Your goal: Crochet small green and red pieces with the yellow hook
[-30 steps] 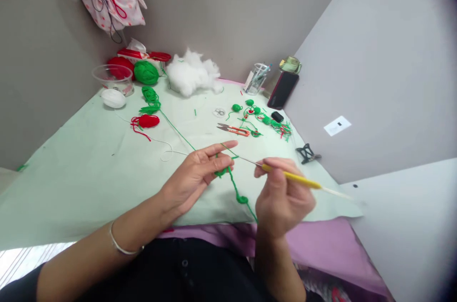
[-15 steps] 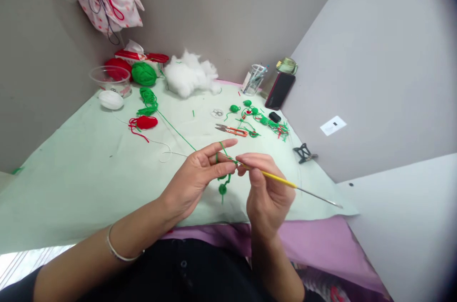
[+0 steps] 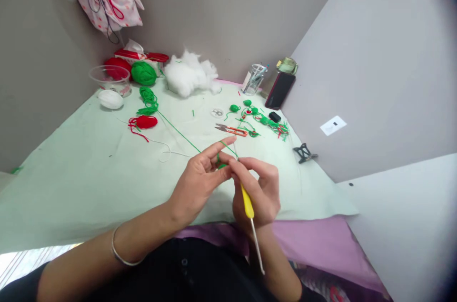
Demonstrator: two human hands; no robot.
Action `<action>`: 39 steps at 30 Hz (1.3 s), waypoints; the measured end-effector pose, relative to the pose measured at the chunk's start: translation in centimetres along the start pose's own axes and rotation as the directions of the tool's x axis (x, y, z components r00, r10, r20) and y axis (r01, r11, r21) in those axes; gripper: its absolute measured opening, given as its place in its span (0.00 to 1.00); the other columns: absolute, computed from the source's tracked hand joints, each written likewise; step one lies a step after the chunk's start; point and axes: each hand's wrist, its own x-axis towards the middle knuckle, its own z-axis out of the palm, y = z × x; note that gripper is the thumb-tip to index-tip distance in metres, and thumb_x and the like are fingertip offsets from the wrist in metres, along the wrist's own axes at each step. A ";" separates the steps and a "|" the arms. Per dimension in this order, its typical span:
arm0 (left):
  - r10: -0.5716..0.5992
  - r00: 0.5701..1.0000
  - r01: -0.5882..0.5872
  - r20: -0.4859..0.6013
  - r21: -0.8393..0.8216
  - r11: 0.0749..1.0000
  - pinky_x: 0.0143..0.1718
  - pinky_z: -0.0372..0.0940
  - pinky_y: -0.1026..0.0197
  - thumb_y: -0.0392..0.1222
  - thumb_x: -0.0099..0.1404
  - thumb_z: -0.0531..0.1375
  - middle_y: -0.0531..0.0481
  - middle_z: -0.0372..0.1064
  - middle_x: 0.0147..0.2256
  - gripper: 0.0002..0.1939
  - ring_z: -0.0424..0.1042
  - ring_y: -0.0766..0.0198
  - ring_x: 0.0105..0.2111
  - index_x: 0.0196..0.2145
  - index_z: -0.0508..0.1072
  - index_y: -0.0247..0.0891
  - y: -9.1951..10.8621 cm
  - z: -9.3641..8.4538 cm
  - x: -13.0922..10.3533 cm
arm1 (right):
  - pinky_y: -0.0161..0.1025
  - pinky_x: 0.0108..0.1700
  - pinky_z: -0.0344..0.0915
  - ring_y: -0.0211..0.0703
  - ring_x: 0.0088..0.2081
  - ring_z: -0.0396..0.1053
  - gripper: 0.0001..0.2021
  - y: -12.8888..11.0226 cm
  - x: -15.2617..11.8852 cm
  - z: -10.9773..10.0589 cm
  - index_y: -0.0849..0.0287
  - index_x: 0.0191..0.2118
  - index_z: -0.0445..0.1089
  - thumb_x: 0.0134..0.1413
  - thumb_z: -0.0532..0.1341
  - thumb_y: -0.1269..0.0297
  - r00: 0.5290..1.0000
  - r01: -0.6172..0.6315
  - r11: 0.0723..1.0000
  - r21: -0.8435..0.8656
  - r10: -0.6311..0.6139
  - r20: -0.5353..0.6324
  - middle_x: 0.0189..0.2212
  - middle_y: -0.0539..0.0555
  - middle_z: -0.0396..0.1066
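Green yarn (image 3: 178, 131) runs from a loose green bundle (image 3: 147, 101) on the table up to my left hand (image 3: 200, 180). It loops round a finger and crosses the raised index finger. My left thumb and fingers pinch a small piece of green crochet work (image 3: 222, 166), mostly hidden by the fingers. In my right hand (image 3: 259, 192) is a crochet hook (image 3: 247, 202) with a yellow grip, its rear metal end pointing down toward me. The hook's front tip meets the yarn close to the left fingertips. Both hands touch or nearly touch there.
Beyond my hands lie orange thread snips (image 3: 232, 130) and small green crocheted pieces (image 3: 264, 120). White stuffing (image 3: 191, 73), a green yarn ball (image 3: 143, 73), red yarn (image 3: 146, 122) and a plastic tub (image 3: 110, 81) stand farther back. A phone (image 3: 281, 90) leans at the right wall.
The crochet hook has swung from pointing rightward to pointing down toward me, as my right hand turned. My left hand shifted slightly right, and the hanging green piece is now mostly hidden.
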 end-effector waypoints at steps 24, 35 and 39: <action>-0.009 1.000 0.009 0.030 0.016 1.000 0.47 0.62 0.58 0.40 0.62 0.72 0.51 0.78 0.35 0.18 0.72 0.62 0.38 0.51 0.83 0.40 1.4 -0.8 0.4 | 0.39 0.36 0.72 0.38 0.33 0.73 0.09 0.6 1.4 0.7 0.54 0.43 0.79 0.70 0.59 0.65 0.901 -0.431 0.789 0.437 0.402 0.163 0.36 0.52 0.77; -0.140 0.990 0.142 0.020 -0.133 0.981 0.45 0.63 0.63 0.38 0.57 0.74 0.52 0.74 0.32 0.21 0.72 0.66 0.37 0.49 0.83 0.36 1.4 -1.1 0.9 | 0.41 0.36 0.73 0.40 0.32 0.74 0.09 0.8 1.8 0.2 0.53 0.42 0.80 0.67 0.61 0.68 0.940 -0.335 0.881 0.334 0.336 0.057 0.34 0.53 0.77; -0.019 1.000 0.019 -0.011 -0.045 0.999 0.42 0.62 0.64 0.38 0.57 0.74 0.55 0.72 0.31 0.19 0.71 0.67 0.35 0.47 0.84 0.40 1.3 -0.6 0.7 | 0.37 0.31 0.69 0.36 0.28 0.70 0.08 1.0 2.3 0.5 0.55 0.36 0.79 0.66 0.64 0.61 0.780 -0.573 0.562 0.597 0.597 0.187 0.32 0.52 0.76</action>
